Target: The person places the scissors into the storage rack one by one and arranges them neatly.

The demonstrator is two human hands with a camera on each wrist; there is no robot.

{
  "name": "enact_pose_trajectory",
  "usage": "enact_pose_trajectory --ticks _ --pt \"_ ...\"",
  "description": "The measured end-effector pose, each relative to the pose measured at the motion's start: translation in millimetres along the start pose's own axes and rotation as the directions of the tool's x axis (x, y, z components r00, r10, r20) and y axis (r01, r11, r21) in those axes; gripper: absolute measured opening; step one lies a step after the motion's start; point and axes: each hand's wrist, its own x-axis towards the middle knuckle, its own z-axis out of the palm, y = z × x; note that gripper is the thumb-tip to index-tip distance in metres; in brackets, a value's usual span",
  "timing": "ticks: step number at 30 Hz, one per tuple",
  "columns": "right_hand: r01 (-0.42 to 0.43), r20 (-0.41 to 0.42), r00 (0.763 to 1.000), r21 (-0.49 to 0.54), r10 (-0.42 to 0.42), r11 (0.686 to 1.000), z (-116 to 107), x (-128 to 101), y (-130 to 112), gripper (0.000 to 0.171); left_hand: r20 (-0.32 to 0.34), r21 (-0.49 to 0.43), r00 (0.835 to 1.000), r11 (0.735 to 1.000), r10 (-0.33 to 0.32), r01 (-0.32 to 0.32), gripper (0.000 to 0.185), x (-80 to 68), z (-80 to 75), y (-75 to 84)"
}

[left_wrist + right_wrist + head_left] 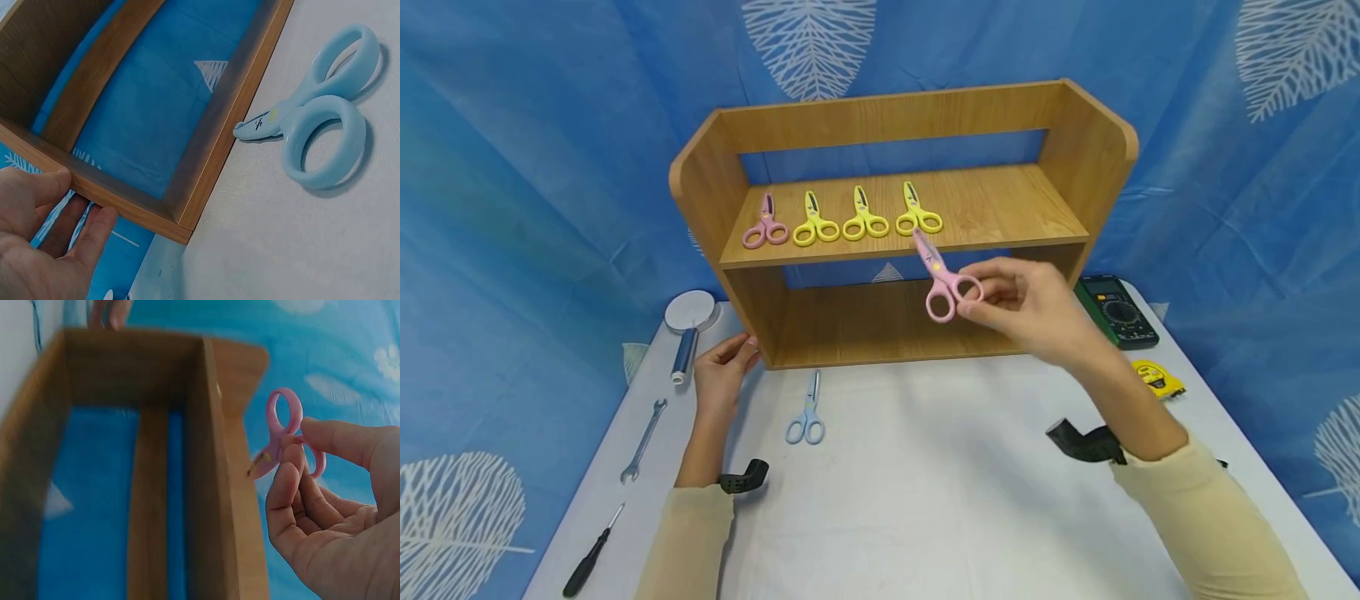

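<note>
My right hand point(1026, 304) pinches pink scissors point(936, 271) by one finger loop in front of the wooden shelf point(1000, 200). Their blades point up, overlapping the upper board's front edge in the head view. The right wrist view shows thumb and fingers at the loop. On the upper board, pink scissors point(766, 222) and several yellow scissors point(861, 215) lie in a row, blades toward the back. My left hand point(721, 371) touches the shelf's left side panel near the bottom with its fingertips. Light blue scissors point(325, 119) lie on the table by the shelf's front edge.
Left on the white table point(925, 483) are a round white object with a blue handle point(683, 354), a wrench point(643, 442) and a screwdriver point(593, 554). At right are a green-cased multimeter point(1117, 312) and a yellow tape measure point(1157, 379). Blue cloth hangs behind.
</note>
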Motion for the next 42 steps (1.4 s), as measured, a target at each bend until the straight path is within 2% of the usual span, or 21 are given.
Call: enact_pose_trajectory --ticks 3,8,13,19,24,34,42 --pt "-0.038 -0.08 0.996 -0.057 0.033 0.998 -22.6 18.8 -2.4 0.047 -0.009 0.009 1.0 1.0 -0.005 0.005 0.041 -0.4 -0.3 0.8" --pt "-0.083 -0.17 0.983 -0.124 0.062 0.989 -47.1 54.3 9.0 0.052 -0.011 0.032 1.0 0.999 -0.006 0.006 0.04 -1.2 -0.1 1.9" --pt "-0.149 -0.175 0.977 -0.163 0.12 0.975 -57.2 78.7 16.8 0.053 -0.004 0.019 1.0 1.0 -0.006 0.006 0.04 -0.2 0.2 1.2" --pt "-0.22 -0.177 0.966 -0.18 0.188 0.959 -57.7 97.8 15.7 0.057 -0.016 0.014 1.0 1.0 0.0 0.0 0.041 0.2 -0.4 -1.3" --pt "-0.249 -0.151 0.963 -0.179 0.223 0.952 -56.9 104.0 17.6 0.055 -0.011 0.022 1.0 1.0 0.013 -0.013 0.04 0.0 0.0 -0.5" --pt "-0.207 -0.082 0.978 -0.27 0.192 0.94 -55.5 104.3 21.3 0.053 -0.011 0.029 1.0 1.0 0.009 -0.008 0.04 -1.6 0.4 0.2" --pt "-0.202 -0.104 0.978 -0.262 0.181 0.944 -55.5 98.3 17.7 0.059 -0.003 0.026 1.0 1.0 0.007 -0.007 0.041 -1.6 0.2 0.9"
